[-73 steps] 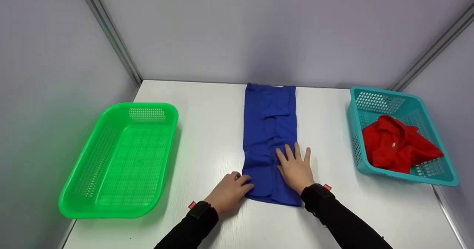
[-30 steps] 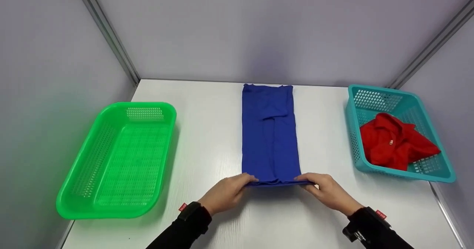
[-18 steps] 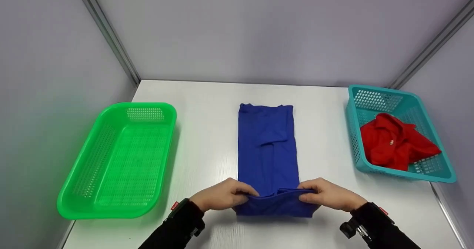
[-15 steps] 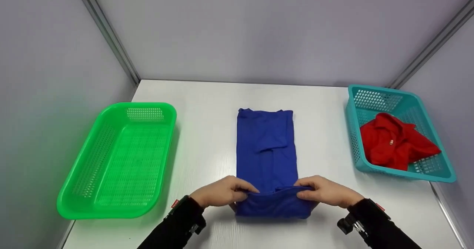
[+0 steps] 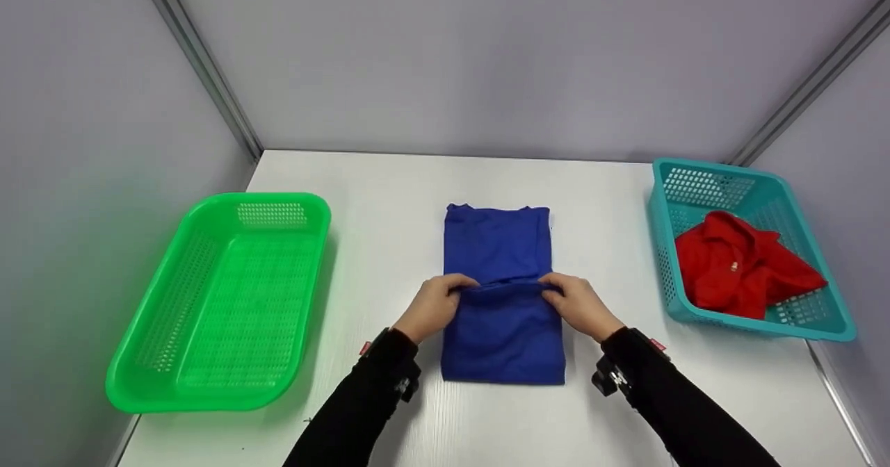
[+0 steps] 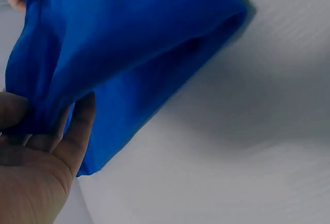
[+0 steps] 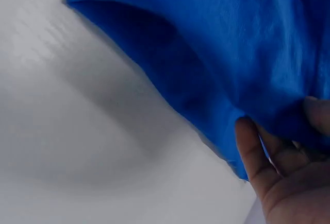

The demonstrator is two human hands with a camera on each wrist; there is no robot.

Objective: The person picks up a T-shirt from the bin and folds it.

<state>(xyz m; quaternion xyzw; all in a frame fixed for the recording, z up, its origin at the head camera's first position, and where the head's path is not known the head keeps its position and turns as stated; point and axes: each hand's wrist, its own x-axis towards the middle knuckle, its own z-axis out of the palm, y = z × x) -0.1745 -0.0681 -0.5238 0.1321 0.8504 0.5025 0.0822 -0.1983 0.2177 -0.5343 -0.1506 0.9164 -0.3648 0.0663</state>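
A folded blue garment [image 5: 504, 342] lies lengthwise on the white table, its near end lifted and doubled back over the far part. My left hand [image 5: 432, 307] pinches the left corner of the turned-over edge; my right hand [image 5: 583, 307] pinches the right corner. In the left wrist view, the left thumb and fingers [image 6: 77, 131] hold the cloth's edge, and the upper layer arches over the lower one. The right wrist view has the right hand [image 7: 294, 183] gripping its corner likewise, with a gap showing between the layers.
An empty green plastic basket [image 5: 306, 328] stands at the left of the table [image 5: 389, 217]. At the right, a teal basket [image 5: 671, 244] holds a crumpled red garment [image 5: 744, 265]. Grey panels [image 5: 445, 57] enclose the back and sides.
Both hands went from resting on the garment to pinching its near edge. The garment slid toward me, and that edge was carried up and away over the middle.
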